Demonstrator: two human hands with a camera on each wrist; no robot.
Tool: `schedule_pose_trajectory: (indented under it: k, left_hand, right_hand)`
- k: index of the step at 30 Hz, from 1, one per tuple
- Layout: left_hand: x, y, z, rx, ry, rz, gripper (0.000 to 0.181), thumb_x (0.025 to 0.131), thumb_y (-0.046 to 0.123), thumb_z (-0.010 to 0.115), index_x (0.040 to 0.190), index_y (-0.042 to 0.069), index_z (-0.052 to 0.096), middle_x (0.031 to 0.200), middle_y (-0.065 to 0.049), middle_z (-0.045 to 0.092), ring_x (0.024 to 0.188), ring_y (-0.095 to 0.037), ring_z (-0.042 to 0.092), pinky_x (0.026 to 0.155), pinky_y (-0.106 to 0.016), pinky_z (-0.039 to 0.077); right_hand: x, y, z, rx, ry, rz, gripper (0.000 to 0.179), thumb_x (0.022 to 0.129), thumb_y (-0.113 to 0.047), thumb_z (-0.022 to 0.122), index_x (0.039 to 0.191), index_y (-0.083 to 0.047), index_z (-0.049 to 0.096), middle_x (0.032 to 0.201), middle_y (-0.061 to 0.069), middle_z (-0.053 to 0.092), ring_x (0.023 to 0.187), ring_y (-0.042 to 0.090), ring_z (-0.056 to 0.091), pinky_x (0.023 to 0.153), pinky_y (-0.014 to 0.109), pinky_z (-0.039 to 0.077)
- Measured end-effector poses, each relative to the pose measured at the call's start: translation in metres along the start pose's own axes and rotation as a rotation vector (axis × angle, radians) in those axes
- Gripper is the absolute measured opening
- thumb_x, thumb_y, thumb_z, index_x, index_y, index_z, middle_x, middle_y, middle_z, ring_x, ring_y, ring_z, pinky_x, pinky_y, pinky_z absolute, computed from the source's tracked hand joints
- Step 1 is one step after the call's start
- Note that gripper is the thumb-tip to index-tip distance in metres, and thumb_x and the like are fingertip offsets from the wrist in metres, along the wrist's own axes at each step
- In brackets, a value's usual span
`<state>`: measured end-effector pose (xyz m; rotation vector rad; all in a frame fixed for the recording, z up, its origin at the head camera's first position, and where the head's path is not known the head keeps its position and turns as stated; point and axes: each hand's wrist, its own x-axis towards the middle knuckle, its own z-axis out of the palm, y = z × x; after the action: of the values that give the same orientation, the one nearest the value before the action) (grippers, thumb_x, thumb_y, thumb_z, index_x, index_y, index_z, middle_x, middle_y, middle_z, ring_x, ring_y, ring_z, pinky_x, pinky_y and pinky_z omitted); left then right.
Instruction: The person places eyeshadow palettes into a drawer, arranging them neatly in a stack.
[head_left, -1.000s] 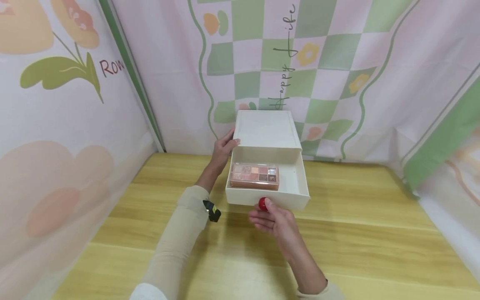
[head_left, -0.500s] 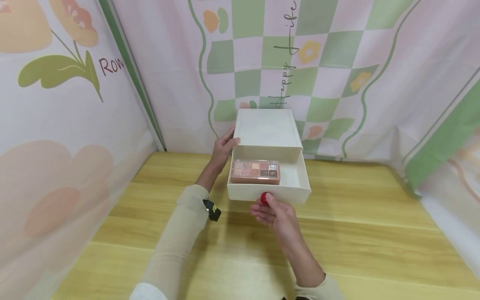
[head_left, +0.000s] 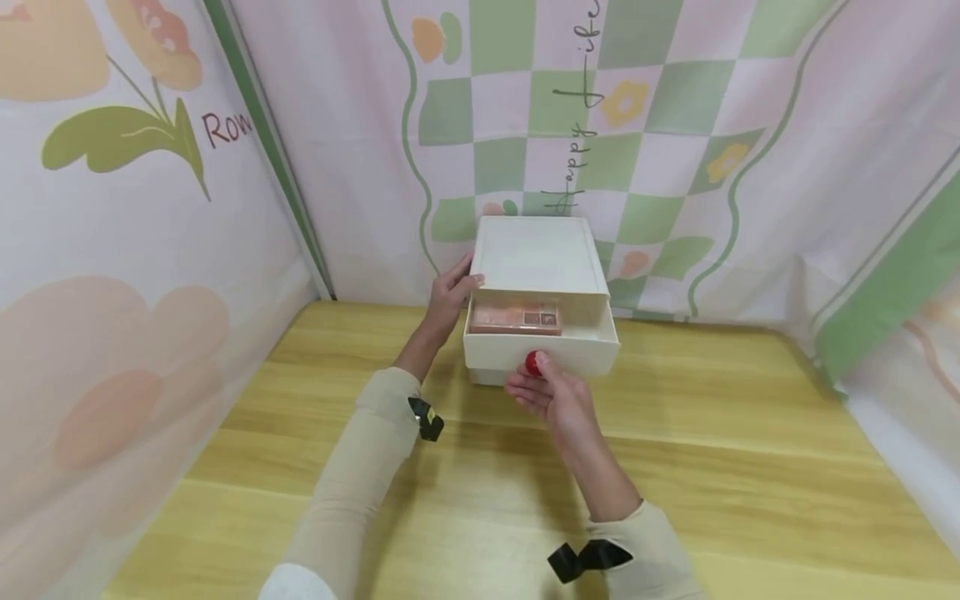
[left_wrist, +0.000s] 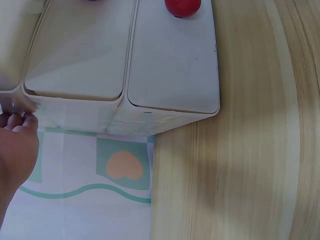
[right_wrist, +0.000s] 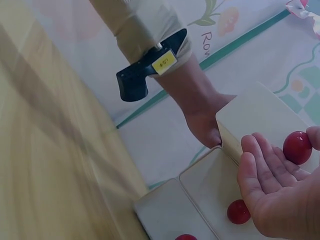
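A white drawer cabinet (head_left: pixel 532 254) stands at the back of the table with its top drawer (head_left: pixel 581 357) partly out. Inside that drawer lies an eyeshadow palette (head_left: pixel 517 318) with a clear lid, its far part hidden under the cabinet top. My right hand (head_left: pixel 564 408) pinches the drawer's red knob (head_left: pixel 534 363) with thumb and forefinger; the right wrist view shows the other fingers (right_wrist: pixel 267 167) stretched out below it. At the cabinet's left side my left hand (head_left: pixel 448 296) holds the frame, thumb at the top edge. In the left wrist view its fingers (left_wrist: pixel 19 121) look bent against the side.
Below, two more drawers with red knobs are closed: the middle drawer (left_wrist: pixel 80 55) and the bottom drawer (left_wrist: pixel 175 65). A wooden table (head_left: pixel 480 500) carries the cabinet. Printed curtains (head_left: pixel 345 167) hang right behind it and at both sides.
The top drawer has slid back into the cabinet by a good part, my right hand moving forward with its knob. More of the palette is now covered. My left hand has stayed in place.
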<state>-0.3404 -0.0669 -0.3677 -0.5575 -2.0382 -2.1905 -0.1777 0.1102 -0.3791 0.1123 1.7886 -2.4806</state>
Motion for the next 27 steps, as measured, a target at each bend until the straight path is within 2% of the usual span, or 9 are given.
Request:
schedule_pose_trajectory:
  k: [8, 16, 27]
  left_hand:
    - [0.001, 0.001, 0.001, 0.006, 0.009, -0.010, 0.063, 0.097, 0.018, 0.056, 0.156, 0.007, 0.036, 0.167, -0.008, 0.032, 0.156, -0.022, 0.032, 0.129, -0.034, 0.030]
    - [0.002, 0.000, 0.001, 0.000, 0.001, -0.027, 0.065, 0.096, 0.019, 0.057, 0.157, 0.008, 0.035, 0.168, -0.009, 0.030, 0.156, -0.023, 0.032, 0.129, -0.035, 0.030]
    - [0.002, 0.000, 0.004, 0.024, -0.001, -0.057, 0.063, 0.098, 0.022, 0.055, 0.157, 0.013, 0.036, 0.168, -0.003, 0.032, 0.156, -0.020, 0.031, 0.129, -0.036, 0.030]
  right_hand:
    - [0.026, -0.006, 0.000, 0.018, 0.010, -0.011, 0.036, 0.106, -0.038, 0.049, 0.093, -0.011, 0.067, 0.079, -0.006, 0.078, 0.079, 0.008, 0.077, 0.077, 0.020, 0.063]
    - [0.050, -0.010, 0.000, -0.042, 0.023, -0.040, 0.039, 0.107, -0.039, 0.047, 0.103, -0.005, 0.064, 0.081, -0.008, 0.076, 0.081, 0.007, 0.076, 0.084, 0.023, 0.064]
    - [0.072, -0.016, -0.006, -0.077, 0.007, -0.024, 0.042, 0.107, -0.043, 0.046, 0.105, -0.004, 0.062, 0.080, -0.009, 0.077, 0.081, 0.005, 0.076, 0.080, 0.019, 0.063]
